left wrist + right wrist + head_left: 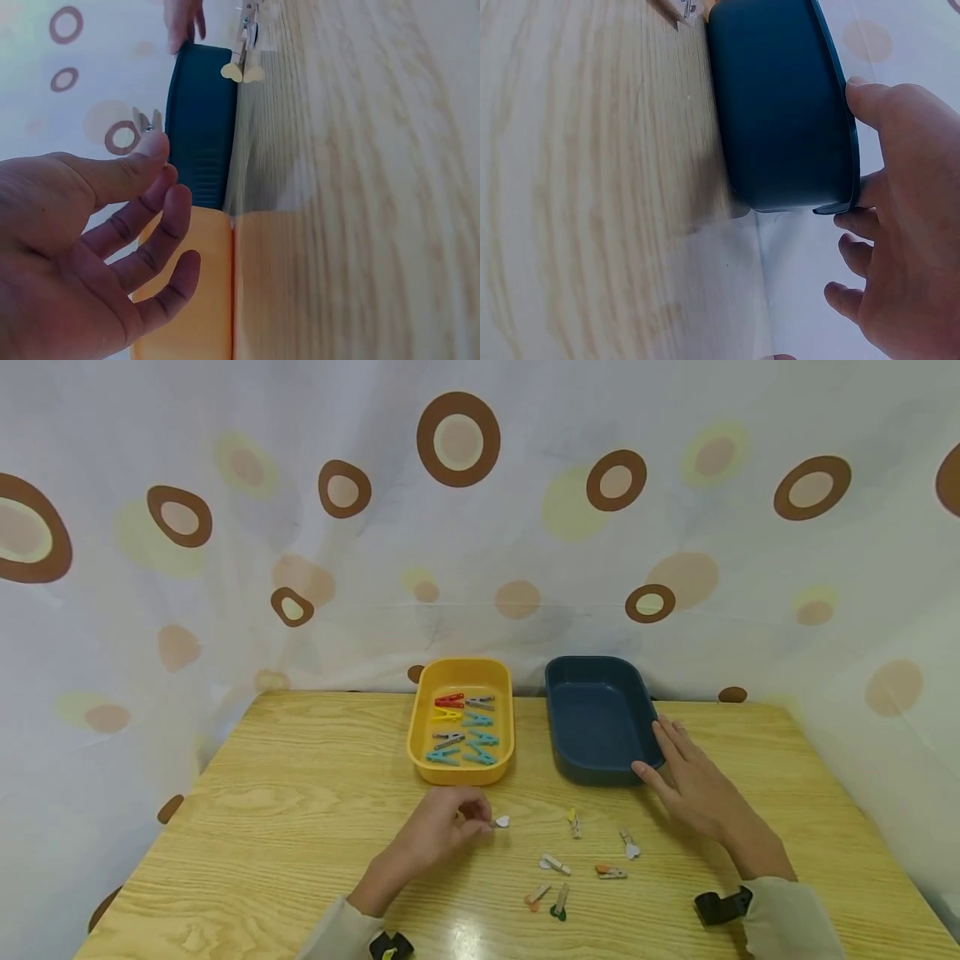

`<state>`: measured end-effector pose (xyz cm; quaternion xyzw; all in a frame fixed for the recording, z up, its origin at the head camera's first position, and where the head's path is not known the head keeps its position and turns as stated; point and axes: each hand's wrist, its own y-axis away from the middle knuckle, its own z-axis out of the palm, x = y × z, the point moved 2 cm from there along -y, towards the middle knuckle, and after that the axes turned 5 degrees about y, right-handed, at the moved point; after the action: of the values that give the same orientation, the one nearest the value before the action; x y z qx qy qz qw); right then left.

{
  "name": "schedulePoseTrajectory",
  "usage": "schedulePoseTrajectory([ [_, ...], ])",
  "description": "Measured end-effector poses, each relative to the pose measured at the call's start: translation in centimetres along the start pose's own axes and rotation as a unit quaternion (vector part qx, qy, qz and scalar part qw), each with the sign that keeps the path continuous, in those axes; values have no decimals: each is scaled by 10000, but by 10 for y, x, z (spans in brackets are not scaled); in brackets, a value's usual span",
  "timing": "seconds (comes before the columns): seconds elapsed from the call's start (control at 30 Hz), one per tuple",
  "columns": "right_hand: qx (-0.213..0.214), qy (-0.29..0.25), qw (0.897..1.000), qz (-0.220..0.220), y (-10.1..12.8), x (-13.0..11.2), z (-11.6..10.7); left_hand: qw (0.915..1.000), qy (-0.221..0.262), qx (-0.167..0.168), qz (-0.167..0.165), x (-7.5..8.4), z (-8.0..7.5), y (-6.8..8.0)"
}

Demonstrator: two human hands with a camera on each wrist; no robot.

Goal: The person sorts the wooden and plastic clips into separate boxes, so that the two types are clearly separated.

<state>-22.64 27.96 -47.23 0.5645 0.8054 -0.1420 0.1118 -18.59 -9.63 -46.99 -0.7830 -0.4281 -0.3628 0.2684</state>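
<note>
A person's left hand point(441, 828) pinches a white-heart clip point(502, 821) in front of the yellow tray point(459, 774), apparently picking it up, while the right hand point(696, 793), fingers spread, touches the blue tray point(600, 718); moving on calls for a steady pinch.

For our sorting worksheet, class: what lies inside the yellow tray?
Inside the yellow tray lie a red clothespin, a yellow clothespin, grey clothespins and light-blue clothespins. The tray floor directly beneath them is covered.
</note>
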Motion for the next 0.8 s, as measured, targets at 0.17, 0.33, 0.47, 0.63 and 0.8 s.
schedulePoseTrajectory([
  [0.17,-12,-14,10000,12,-1,2,1,9974,719,10,-21,6,-1,-1],
  [0.33,-25,27,10000,89,-2,2,0,9932,1155,121,-71,11,-2,-2],
  [0.47,-41,3,9999,168,-2,1,0,9940,1035,356,-46,14,-1,-5],
  [0.63,-74,-29,9998,200,-1,0,0,9939,876,669,-39,18,0,-13],
  [0.8,-128,-15,9997,219,0,-1,-2,9924,817,913,68,29,1,-27],
])
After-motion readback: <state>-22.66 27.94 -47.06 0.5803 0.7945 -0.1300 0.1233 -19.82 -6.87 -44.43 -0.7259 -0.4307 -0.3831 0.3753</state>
